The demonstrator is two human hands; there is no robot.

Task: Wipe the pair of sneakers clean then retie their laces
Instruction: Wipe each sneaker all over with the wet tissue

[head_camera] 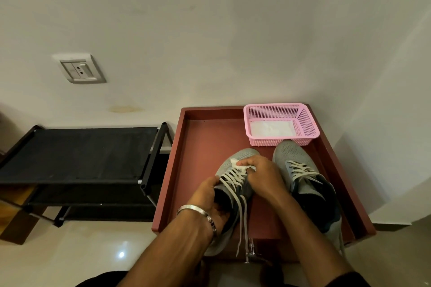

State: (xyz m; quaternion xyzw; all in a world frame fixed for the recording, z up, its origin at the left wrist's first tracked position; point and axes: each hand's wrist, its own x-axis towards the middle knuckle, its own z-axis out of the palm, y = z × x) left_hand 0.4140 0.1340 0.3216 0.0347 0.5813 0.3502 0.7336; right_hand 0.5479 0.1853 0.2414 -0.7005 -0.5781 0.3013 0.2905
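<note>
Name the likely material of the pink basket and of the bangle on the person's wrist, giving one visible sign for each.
Pink basket: probably moulded plastic, shown by its even colour and regular lattice walls. Bangle: seemingly polished metal, silver-coloured and catching bright highlights.

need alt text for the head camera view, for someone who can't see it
A person's right hand presses a white wipe onto a grey sneaker in a red-brown tray, while the left hand grips its collar. The second sneaker lies beside it, before a pink basket.

mesh-knit sneaker (296,151) — perforated plastic basket (305,121)
</note>
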